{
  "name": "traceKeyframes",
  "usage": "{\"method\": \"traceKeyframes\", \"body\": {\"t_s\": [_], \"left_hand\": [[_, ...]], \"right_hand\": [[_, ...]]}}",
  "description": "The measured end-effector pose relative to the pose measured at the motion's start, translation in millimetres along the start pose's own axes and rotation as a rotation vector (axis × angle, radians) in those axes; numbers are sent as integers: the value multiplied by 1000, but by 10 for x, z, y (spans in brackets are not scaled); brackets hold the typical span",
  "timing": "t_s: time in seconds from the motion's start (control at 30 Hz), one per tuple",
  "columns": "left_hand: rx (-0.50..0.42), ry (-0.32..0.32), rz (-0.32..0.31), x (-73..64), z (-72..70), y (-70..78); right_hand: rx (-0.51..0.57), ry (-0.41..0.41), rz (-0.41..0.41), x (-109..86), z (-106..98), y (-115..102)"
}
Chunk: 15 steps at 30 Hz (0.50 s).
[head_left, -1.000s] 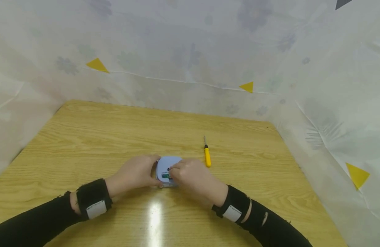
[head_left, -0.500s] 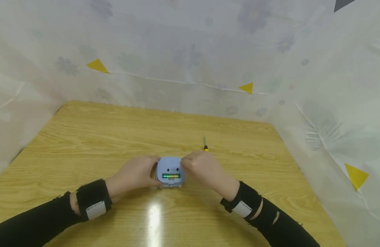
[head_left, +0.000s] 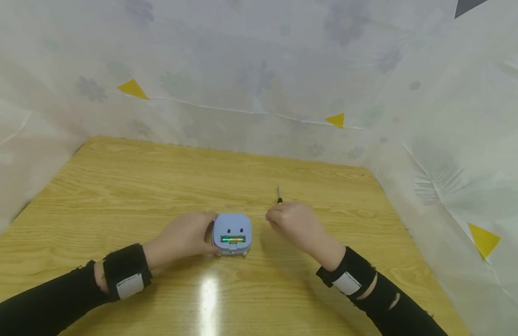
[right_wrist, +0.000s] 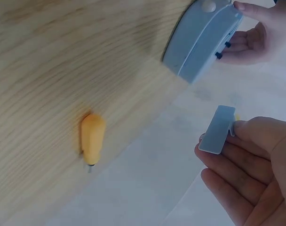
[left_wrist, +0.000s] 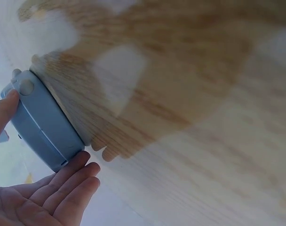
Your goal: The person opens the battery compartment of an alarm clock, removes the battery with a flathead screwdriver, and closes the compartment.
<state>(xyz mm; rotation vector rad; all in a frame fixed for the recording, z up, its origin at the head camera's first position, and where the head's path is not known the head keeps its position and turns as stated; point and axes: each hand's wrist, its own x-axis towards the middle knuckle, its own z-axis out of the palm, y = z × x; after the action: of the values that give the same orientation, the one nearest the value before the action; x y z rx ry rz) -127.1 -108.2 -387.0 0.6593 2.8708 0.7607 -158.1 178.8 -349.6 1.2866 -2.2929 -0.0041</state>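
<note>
A light blue rounded device [head_left: 232, 222] sits on the wooden table, with two small dark knobs or screws on its top. In its slot lies a green-and-yellow battery [head_left: 233, 239], uncovered. My left hand [head_left: 180, 233] holds the device's left side between thumb and fingers. To the right of the device, raised and apart from it, is my right hand [head_left: 298, 228]. Its thumb and fingers pinch a flat, pale blue battery cover [right_wrist: 218, 129] with a small tab, seen best in the right wrist view. In the head view that cover shows only as a thin edge.
A screwdriver [head_left: 279, 192] lies just beyond my right hand, which hides most of its handle in the head view. Its yellow handle [right_wrist: 92, 135] shows in the right wrist view. Pale patterned sheeting [head_left: 250, 70] surrounds the table [head_left: 158, 172] at the back and sides.
My right hand has moved right, away from the device, with the battery cover, uncovering the battery. It now hides the screwdriver's handle. My left hand and the device have stayed put.
</note>
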Motion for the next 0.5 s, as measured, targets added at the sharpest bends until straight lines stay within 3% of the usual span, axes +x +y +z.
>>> {"method": "traceKeyframes", "body": {"t_s": [0.5], "left_hand": [[4,-9,-16,-4,-10,25]], "right_hand": [[-17,-75,169,-326,-112,250]]}}
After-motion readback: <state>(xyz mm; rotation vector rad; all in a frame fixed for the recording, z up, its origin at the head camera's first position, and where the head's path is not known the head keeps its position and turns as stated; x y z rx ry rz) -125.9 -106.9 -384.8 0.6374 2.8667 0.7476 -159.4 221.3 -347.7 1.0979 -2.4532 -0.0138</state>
